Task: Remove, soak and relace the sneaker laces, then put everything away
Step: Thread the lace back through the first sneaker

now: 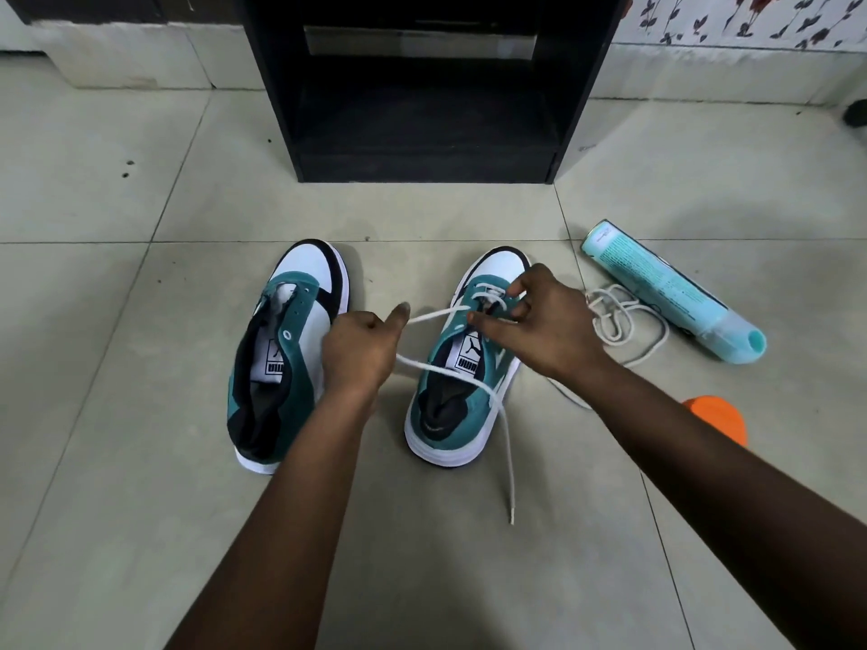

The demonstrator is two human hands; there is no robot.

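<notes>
Two teal, white and black sneakers stand on the tiled floor, toes pointing away from me. The left sneaker point(291, 349) has bare eyelets and no lace. The right sneaker point(462, 368) carries a white lace point(504, 429) through its front eyelets, one end trailing toward me. My left hand point(361, 351) grips that lace between the shoes and holds it taut. My right hand point(539, 321) pinches the lace over the front eyelets of the right sneaker. A second loose white lace point(624, 321) lies coiled on the floor to the right.
A pale blue spray can point(675, 293) lies on its side at the right, beside the loose lace. An orange object point(718, 417) shows partly behind my right forearm. A black open shelf unit point(427, 110) stands on the floor just beyond the shoes.
</notes>
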